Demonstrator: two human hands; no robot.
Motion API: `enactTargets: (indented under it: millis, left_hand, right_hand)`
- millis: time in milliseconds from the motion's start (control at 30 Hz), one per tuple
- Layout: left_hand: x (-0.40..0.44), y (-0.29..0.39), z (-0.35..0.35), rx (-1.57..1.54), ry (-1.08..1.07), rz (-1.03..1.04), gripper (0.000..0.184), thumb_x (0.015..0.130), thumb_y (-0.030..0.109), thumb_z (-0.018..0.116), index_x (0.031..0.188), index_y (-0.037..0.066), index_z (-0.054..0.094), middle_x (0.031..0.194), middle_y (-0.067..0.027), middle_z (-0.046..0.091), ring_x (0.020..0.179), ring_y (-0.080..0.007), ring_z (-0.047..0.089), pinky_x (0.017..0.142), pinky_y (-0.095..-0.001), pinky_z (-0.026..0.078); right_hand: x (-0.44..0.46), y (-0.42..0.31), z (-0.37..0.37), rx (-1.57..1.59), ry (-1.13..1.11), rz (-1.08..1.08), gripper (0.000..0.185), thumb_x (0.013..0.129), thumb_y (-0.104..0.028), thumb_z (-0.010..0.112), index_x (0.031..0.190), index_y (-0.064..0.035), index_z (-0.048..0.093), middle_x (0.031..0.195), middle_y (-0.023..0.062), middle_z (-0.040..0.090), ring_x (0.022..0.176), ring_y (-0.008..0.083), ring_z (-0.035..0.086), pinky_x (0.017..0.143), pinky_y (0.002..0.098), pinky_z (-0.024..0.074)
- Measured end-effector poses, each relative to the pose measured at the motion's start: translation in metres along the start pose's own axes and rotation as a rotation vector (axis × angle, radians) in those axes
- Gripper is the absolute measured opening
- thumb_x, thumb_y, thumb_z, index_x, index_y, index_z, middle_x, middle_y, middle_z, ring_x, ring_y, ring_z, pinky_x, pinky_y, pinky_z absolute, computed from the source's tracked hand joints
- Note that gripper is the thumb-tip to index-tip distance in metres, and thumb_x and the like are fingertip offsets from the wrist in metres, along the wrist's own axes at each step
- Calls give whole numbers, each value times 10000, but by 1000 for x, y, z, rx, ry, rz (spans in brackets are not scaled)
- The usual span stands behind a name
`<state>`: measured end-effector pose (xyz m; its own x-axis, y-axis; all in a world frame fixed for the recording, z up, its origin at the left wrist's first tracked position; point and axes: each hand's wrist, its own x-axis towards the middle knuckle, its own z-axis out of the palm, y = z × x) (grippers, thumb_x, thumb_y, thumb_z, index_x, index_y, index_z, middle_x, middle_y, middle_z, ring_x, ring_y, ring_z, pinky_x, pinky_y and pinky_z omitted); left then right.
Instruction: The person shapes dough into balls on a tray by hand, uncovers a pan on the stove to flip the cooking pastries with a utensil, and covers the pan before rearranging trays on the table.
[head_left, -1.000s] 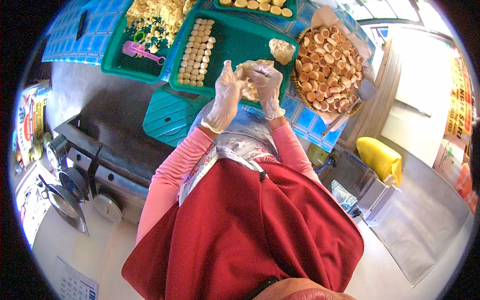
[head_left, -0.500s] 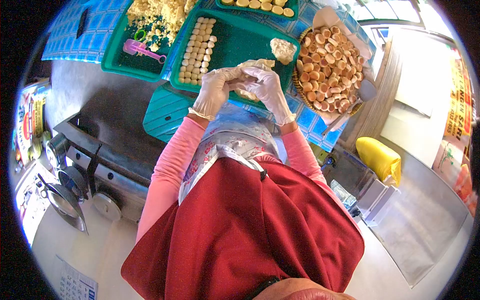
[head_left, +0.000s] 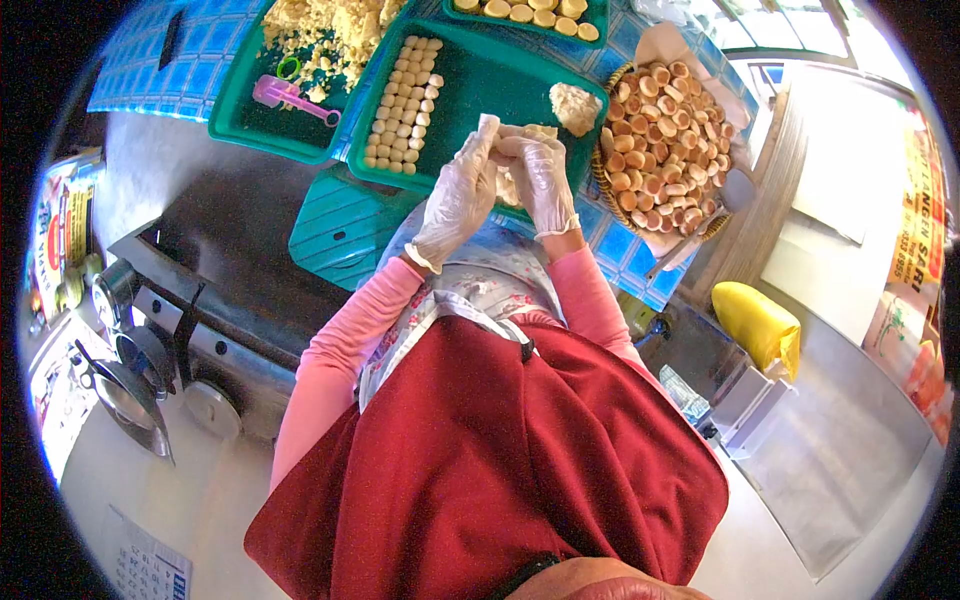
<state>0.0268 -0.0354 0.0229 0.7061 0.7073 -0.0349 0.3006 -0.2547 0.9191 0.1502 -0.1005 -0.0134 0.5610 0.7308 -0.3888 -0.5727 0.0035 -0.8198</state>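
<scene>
Both hands wear clear gloves and meet over the near edge of a green tray (head_left: 470, 60). My left hand (head_left: 462, 188) points upward, its fingers pressed together against the other hand. My right hand (head_left: 543, 178) has its fingers curled around pale dough (head_left: 541, 131), which shows at its fingertips. Whatever lies between the left fingers is hidden. More pale dough (head_left: 508, 187) shows behind and below the hands. Rows of small pale balls (head_left: 405, 105) line the tray's left side. A lump of dough (head_left: 575, 108) rests near its right edge.
A second green tray (head_left: 230, 112) holds crumbly yellow dough (head_left: 330, 40) and a pink scoop (head_left: 295, 100). Yellow rounds (head_left: 541, 18) sit in a tray at the top. A basket (head_left: 606, 165) of baked pieces (head_left: 665, 140) stands right. A green lid (head_left: 345, 230) lies below the trays.
My left hand has turned from bent across to pointing upward, and both hands have drawn closer together. The trays and basket appear shifted slightly right in the view.
</scene>
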Motion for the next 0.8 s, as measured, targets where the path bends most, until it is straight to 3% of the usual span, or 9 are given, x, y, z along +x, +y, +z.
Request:
enactTargets:
  millis: [100,167,267,333,467,567,667,700,800]
  left_hand:
    - [5,-4,4,-458,109,-41,625,907,-77,438,1506,26,293,1477,-168,445,1387,-239,400,1150,-339,308]
    - [9,-23,8,-747,216,-143,681,900,-79,444,1532,24,213,1474,-161,445,1385,-252,405,1153,-348,303]
    - [15,-28,-13,-737,128,-252,654,895,-80,463,1509,-14,248,1450,-170,469,1324,-255,477,1114,-350,363]
    - [18,-35,-21,-790,222,-303,621,873,-82,491,1470,-37,325,1402,-186,513,1241,-261,546,1049,-344,428]
    - [19,-34,-43,-911,395,-379,560,845,-92,505,1398,-68,427,1343,-192,561,1161,-255,599,978,-305,462]
    - [13,-37,-63,-921,439,-413,541,841,-77,513,1379,-71,450,1317,-194,581,1134,-251,620,958,-302,483]
    - [6,-68,-63,-914,535,-351,485,885,-34,511,1363,-82,443,1286,-203,598,1088,-274,642,811,-335,564]
    - [3,-71,-66,-879,519,-382,466,885,-32,514,1345,-78,462,1255,-213,611,1086,-282,643,817,-368,574]
    - [0,-70,-69,-919,515,-404,448,887,-17,523,1329,-71,476,1246,-210,616,1045,-289,659,825,-383,578]
  right_hand:
    - [0,-17,27,-133,98,112,266,911,-79,610,1096,105,664,959,116,713,819,187,689,725,279,546]
    - [-1,-27,34,-198,31,67,268,919,-92,612,1110,91,659,958,120,713,809,192,692,712,282,549]
    - [20,-4,29,-237,-21,55,224,915,-100,596,1055,55,676,921,116,710,772,195,690,684,291,554]
    - [37,3,33,-220,-59,79,215,903,-115,578,987,41,700,869,111,709,730,183,684,658,302,563]
    - [101,20,46,-318,48,-130,219,836,-47,515,847,-15,732,781,63,693,689,154,650,611,309,521]
    - [148,45,43,-517,1,-256,190,794,-56,562,856,-9,735,785,101,710,708,201,673,647,336,524]
    - [179,67,46,-957,-14,-696,179,766,-87,619,873,1,732,836,161,719,778,258,697,719,362,537]
    - [176,60,54,-1058,22,-678,202,768,-119,649,911,5,721,877,195,710,847,289,700,776,388,536]
    - [166,48,69,-1091,113,-520,249,775,-122,649,979,7,709,881,197,709,836,298,701,777,383,540]
